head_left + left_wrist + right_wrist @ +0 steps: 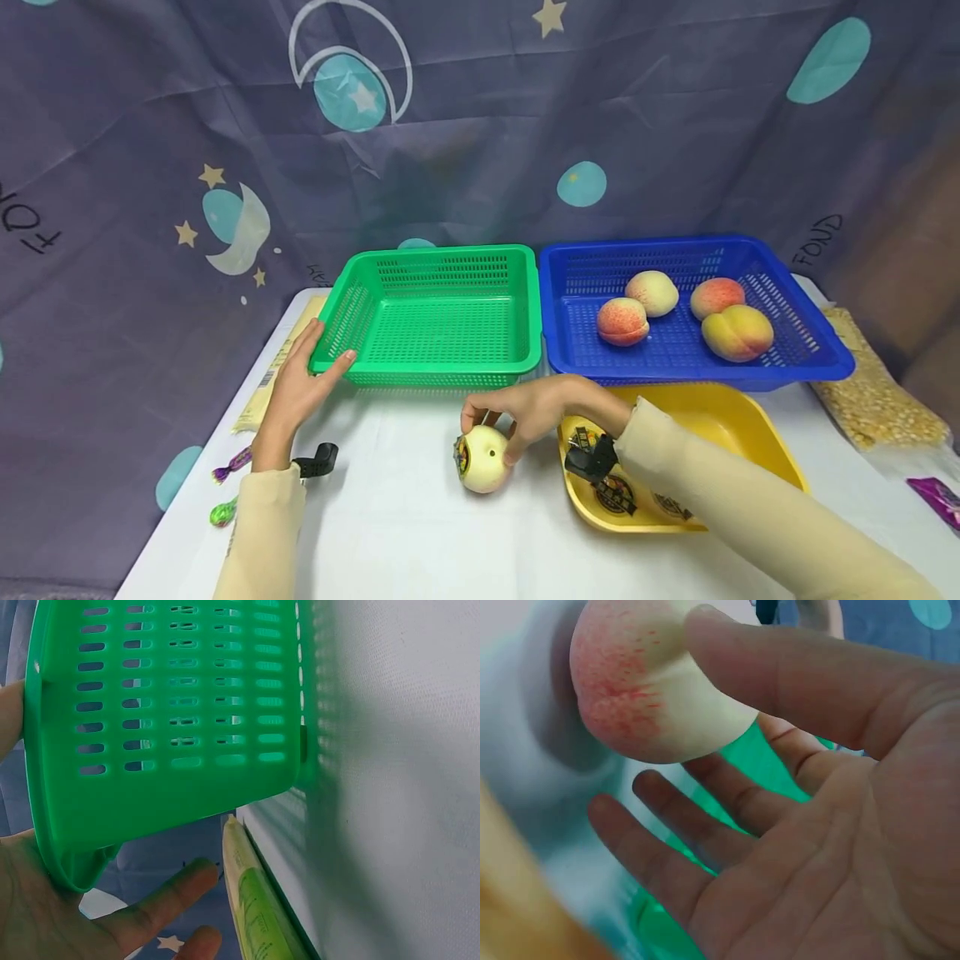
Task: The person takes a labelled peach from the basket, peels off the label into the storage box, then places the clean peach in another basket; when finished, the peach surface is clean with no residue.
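Note:
A pale peach (483,460) with a dark round patch on its left side is on or just above the white table. My right hand (534,410) holds it from above between thumb and fingers. The right wrist view shows a red blush on the peach (630,697) beside the thumb; the lower fingers stand off it. My left hand (303,383) rests on the near left corner of the green basket (442,368), its fingers spread along the side and its thumb at the front rim. I see no fruit in this basket.
The blue basket (697,372) at right holds several peaches (737,333). Beneath my right forearm lies a yellow tray (712,417) with dark round emblems. Wrapped candies (222,512) and a long packet (258,392) lie at left. A bag of corn kernels (885,400) sits at right.

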`<state>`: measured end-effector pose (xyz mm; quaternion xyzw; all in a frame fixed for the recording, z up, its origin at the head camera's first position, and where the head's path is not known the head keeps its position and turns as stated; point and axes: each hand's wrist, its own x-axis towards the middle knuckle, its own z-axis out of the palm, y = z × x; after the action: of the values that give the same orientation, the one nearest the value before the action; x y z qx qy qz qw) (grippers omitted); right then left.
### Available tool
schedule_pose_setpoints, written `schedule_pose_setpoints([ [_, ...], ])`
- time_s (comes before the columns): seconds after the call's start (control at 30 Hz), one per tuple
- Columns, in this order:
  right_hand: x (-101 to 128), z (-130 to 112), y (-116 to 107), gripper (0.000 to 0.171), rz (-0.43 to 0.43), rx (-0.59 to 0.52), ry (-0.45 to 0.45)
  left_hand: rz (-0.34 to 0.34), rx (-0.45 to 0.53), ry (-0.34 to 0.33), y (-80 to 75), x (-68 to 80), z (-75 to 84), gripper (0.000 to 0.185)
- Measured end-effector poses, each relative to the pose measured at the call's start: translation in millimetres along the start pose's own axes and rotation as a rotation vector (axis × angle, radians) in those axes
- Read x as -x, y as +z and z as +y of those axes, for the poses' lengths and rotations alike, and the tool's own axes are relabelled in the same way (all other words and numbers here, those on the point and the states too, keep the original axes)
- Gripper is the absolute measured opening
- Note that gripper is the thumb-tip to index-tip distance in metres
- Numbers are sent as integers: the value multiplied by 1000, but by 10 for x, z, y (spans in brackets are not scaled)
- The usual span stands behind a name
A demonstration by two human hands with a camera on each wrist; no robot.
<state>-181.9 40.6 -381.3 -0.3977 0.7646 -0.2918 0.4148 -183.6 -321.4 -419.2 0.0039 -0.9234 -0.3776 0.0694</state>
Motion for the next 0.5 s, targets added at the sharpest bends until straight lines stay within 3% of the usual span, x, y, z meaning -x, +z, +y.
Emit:
schedule_pose_setpoints([
  [0.37, 210, 75, 12, 35, 114, 5, 25, 2, -22, 12, -16, -1, 20, 89],
  [0.5, 247, 89, 30, 34, 132, 7, 30, 70, -54, 32, 23, 18, 27, 85],
])
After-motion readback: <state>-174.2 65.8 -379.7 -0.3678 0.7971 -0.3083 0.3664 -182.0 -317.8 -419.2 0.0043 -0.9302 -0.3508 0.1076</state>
